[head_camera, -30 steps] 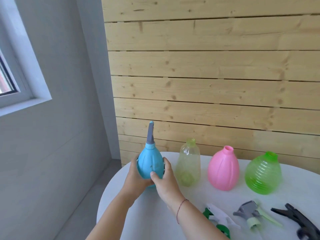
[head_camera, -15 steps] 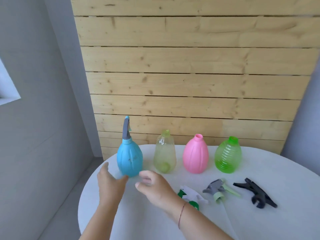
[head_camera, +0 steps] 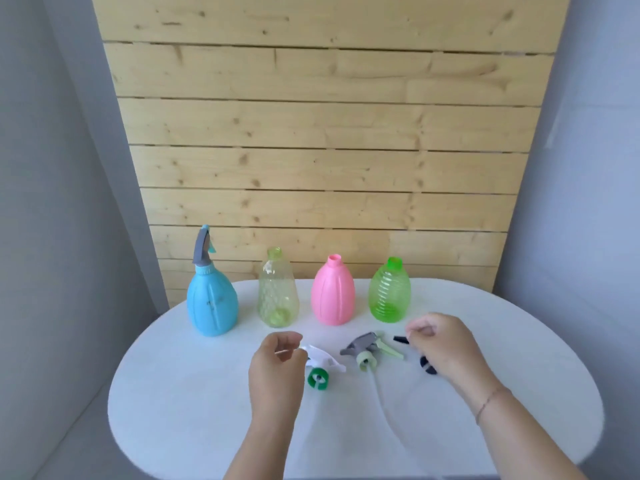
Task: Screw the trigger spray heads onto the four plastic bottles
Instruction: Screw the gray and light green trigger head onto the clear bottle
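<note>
Four bottles stand in a row at the back of the white table [head_camera: 194,393]. The blue bottle [head_camera: 212,303] on the left carries a grey spray head [head_camera: 202,249]. The clear bottle [head_camera: 278,292], pink bottle [head_camera: 333,296] and green ribbed bottle [head_camera: 389,292] have bare necks. Three loose heads lie in front: a white and green one [head_camera: 320,367], a grey and pale green one [head_camera: 367,348], and a black one [head_camera: 427,367]. My left hand [head_camera: 277,368] hovers with loosely curled fingers at the white head's end. My right hand [head_camera: 443,344] is curled over the black head and hides most of it.
A wooden plank wall [head_camera: 322,150] rises directly behind the bottles, with grey walls on both sides. The round table's edge curves close at the left, right and front. A thin bracelet is on my right wrist [head_camera: 488,403].
Both hands let go of the blue bottle, which now stands alone, and moved right and toward me to the loose spray heads. The view also shifted right.
</note>
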Available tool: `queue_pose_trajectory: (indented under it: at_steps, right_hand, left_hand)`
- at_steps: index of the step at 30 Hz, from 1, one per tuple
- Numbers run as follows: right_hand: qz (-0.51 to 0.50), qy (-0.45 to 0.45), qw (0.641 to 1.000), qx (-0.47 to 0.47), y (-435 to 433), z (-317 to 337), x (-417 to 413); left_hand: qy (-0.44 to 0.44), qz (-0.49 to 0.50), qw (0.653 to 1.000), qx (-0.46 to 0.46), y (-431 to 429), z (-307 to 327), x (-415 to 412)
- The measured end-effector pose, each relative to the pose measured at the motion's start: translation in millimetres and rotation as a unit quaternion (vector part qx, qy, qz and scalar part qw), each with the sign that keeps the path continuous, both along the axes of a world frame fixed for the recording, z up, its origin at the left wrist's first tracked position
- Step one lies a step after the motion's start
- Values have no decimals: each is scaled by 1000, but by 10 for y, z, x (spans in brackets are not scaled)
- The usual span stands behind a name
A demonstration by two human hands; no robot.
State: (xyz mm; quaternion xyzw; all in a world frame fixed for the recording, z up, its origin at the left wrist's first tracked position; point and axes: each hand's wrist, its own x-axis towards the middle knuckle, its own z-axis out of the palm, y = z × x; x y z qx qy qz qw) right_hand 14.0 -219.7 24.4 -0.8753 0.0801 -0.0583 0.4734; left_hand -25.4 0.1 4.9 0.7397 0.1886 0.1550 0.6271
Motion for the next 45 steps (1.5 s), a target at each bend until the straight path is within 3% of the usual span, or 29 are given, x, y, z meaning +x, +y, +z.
queue_pose_trajectory:
  at_steps: [10,19,23,26,31,35,39,45]
  right_hand:
    - [24,44,977,-209,513,-255,123]
    - [32,107,970,-216,760,-352,221]
    - [13,124,985,-115,640,-332,280]
    - [-12,120,991,53,515,-238,329]
    - [5,157,946,283,388,-15,300]
    - [43,177,914,362,334,122,218]
    - [78,131,888,433,313,228,195]
    - [103,62,884,452,366,319,178]
  left_hand:
    - [25,-24,999,37,40,-19,-52]
    - [16,-31,999,32,131,-55,-34]
    - [11,-31,999,33,159,-87,32]
    - [0,-30,999,33,163,-109,86]
    - [-12,-11,1000,17,130,-91,140]
    - [-43,28,998,31,68,-59,233]
    - [-61,36,991,110,113,11,509]
    - [-44,18,990,136,288,-82,988]
